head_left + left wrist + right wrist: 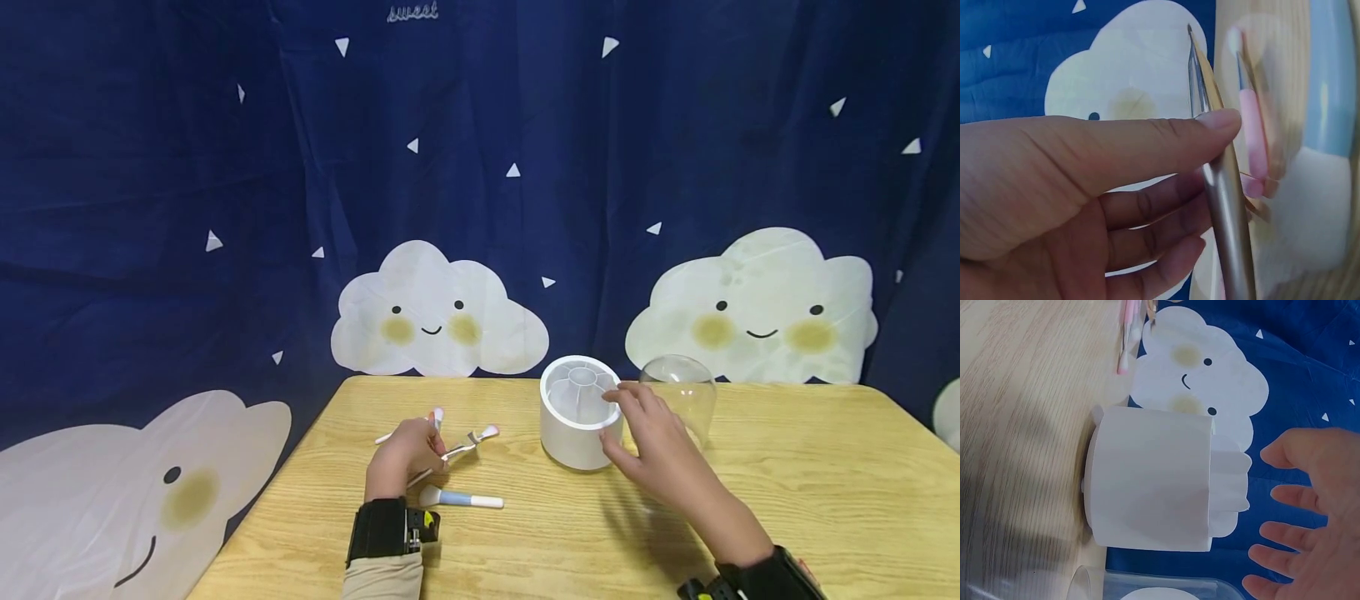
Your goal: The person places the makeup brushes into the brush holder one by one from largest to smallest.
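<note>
My left hand (408,454) pinches a slim metal pair of tweezers (1230,231) between thumb and fingers, low over the table. The left wrist view shows its narrow tip pointing up past the thumb. Beside it lie a pink-handled brush (1252,125) and a blue-and-white makeup brush (465,499) with a fluffy white head. My right hand (660,446), fingers spread and bent, holds nothing near the white round brush holder (576,442). In the right wrist view a gap shows between its fingertips and the holder, whose top has a divided insert (581,392).
A clear rounded cover (693,400) stands just right of the holder, partly behind my right hand. Another light-handled brush (438,414) lies beyond my left hand. The wooden table (817,483) ends at a blue curtain (465,200) with cloud prints.
</note>
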`<state>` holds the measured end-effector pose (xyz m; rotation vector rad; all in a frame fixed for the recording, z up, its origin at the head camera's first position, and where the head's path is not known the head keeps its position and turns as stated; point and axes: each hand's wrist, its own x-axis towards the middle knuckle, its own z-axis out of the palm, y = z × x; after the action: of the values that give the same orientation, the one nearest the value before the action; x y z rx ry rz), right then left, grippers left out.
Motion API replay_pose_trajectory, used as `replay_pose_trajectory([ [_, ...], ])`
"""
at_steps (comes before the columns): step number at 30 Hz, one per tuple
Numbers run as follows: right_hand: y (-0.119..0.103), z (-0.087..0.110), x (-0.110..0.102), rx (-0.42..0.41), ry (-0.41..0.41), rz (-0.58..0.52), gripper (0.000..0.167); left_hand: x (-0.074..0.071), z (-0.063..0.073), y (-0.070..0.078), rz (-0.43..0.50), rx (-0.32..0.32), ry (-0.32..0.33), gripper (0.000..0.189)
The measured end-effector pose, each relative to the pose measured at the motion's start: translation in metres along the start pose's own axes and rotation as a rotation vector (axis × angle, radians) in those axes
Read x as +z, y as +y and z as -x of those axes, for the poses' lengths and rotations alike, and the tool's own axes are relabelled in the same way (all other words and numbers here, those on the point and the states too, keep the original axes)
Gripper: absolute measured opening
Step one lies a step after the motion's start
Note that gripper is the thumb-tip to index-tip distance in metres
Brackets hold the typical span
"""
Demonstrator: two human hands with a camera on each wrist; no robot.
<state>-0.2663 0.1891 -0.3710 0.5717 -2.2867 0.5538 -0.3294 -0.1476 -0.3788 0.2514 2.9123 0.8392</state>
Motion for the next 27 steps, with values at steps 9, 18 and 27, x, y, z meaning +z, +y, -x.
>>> replay_pose_trajectory([
  [9,0.003,0.001,0.004,-0.044,0.028,-0.007,0.032,-0.002,-0.002,0.007,0.029,0.099,0.059,0.016],
  [18,0.002,0.001,0.006,-0.06,0.03,-0.012,0.031,0.001,-0.008,0.018,0.117,0.194,0.122,0.013],
  [27,0.0,0.002,0.006,-0.063,0.024,-0.011,0.031,0.006,-0.014,0.033,0.249,0.343,0.137,0.008],
])
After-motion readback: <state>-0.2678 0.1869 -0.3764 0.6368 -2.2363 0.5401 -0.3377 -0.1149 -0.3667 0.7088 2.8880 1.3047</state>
